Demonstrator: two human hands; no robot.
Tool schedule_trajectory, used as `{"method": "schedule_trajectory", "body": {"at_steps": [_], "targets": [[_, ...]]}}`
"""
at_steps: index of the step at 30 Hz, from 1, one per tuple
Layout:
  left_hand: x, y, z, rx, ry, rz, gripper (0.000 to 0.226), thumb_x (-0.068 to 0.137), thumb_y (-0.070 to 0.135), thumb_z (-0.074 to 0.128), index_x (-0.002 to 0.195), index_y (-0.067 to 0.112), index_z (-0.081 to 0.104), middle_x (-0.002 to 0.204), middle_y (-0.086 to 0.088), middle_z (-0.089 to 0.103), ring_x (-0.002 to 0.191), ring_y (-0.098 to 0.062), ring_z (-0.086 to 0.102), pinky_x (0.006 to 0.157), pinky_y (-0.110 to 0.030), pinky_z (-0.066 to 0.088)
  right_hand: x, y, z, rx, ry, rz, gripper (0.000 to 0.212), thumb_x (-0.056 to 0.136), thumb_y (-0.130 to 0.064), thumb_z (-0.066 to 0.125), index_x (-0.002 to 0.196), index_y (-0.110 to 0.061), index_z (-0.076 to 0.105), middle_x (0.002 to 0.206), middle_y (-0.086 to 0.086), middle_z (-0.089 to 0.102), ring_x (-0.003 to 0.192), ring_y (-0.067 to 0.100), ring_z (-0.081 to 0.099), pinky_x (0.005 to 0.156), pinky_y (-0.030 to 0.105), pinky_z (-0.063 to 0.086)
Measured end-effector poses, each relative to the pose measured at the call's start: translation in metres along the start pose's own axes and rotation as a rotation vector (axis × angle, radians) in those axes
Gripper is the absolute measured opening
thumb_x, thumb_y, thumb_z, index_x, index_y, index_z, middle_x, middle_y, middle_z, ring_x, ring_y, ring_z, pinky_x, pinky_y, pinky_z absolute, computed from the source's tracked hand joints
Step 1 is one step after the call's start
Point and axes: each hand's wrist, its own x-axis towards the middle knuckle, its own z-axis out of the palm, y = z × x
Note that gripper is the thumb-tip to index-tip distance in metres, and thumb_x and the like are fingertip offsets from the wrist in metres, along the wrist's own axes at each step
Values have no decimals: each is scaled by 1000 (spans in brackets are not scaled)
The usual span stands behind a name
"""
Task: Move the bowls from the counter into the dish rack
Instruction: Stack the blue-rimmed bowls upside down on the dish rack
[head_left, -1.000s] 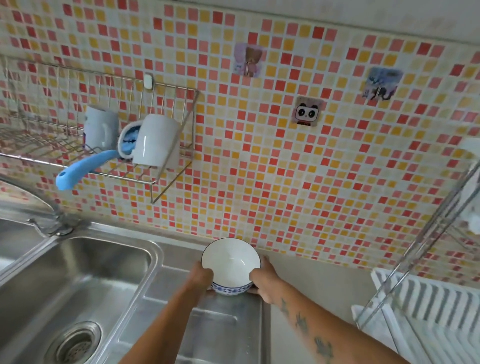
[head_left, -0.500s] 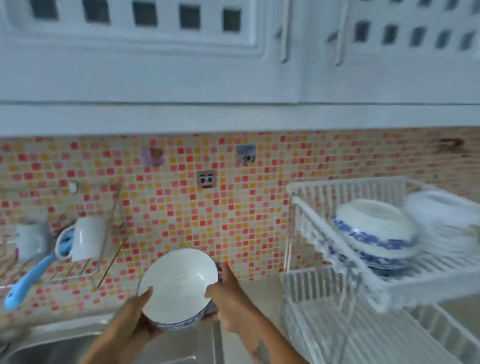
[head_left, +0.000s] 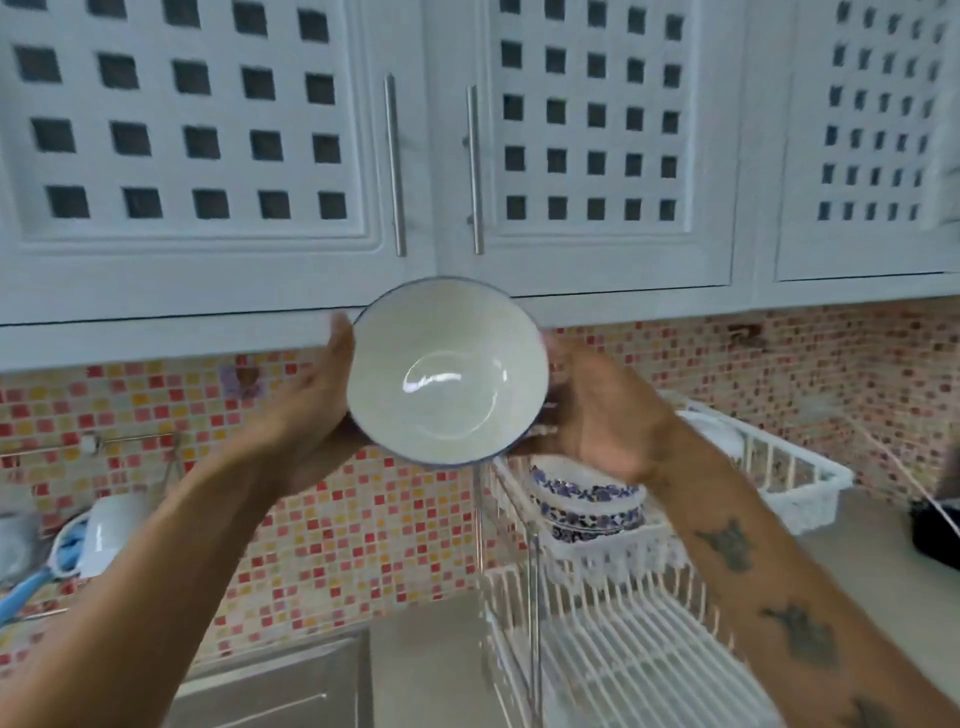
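Your left hand (head_left: 317, 410) and right hand (head_left: 597, 415) each pressing a grip on opposite sides of the white bowl (head_left: 447, 371), raised above the dish rack (head_left: 769, 467), its opening tipped toward you, stacked bowls (head_left: 587, 506) on the rack's upper tier.

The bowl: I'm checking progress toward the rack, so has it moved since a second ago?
Yes. The bowl, held between left hand and right hand, has risen off the counter and rightward, now above the dish rack.
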Motion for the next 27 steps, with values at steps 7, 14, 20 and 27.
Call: {"method": "schedule_trajectory", "body": {"at_steps": [7, 14, 20, 27], "targets": [[42, 27, 71, 264, -141, 123, 52, 97, 56, 12, 113, 30, 55, 94, 9, 74, 85, -5, 72, 73, -14, 57, 24, -51, -116, -128, -326, -43, 70, 55, -40, 88, 116, -21, 59, 106, 12, 68, 87, 29, 69, 72, 42, 60], [78, 30, 129, 487, -257, 248, 55, 96, 55, 25, 138, 24, 43, 130, -8, 55, 121, -26, 57, 96, -51, 53, 49, -73, -192, -554, -552, -43, 76, 61, -2, 83, 130, -18, 53, 128, 10, 62, 119, 28, 60, 95, 46, 53], [99, 11, 152, 755, -258, 280, 88, 77, 78, 39, 141, 17, 36, 131, -7, 46, 123, -20, 48, 103, -39, 48, 61, -72, -222, -931, -463, -138, 87, 58, -1, 87, 134, -13, 47, 130, -5, 58, 123, 10, 55, 99, 29, 50], [94, -6, 158, 1303, -202, 424, 108, 68, 84, 33, 149, 16, 14, 138, -1, 31, 125, -14, 40, 107, -30, 42, 67, -47, -231, -1161, -357, -290, 88, 59, -6, 87, 128, -30, 40, 128, -13, 52, 112, 13, 59, 80, 25, 59]]}}
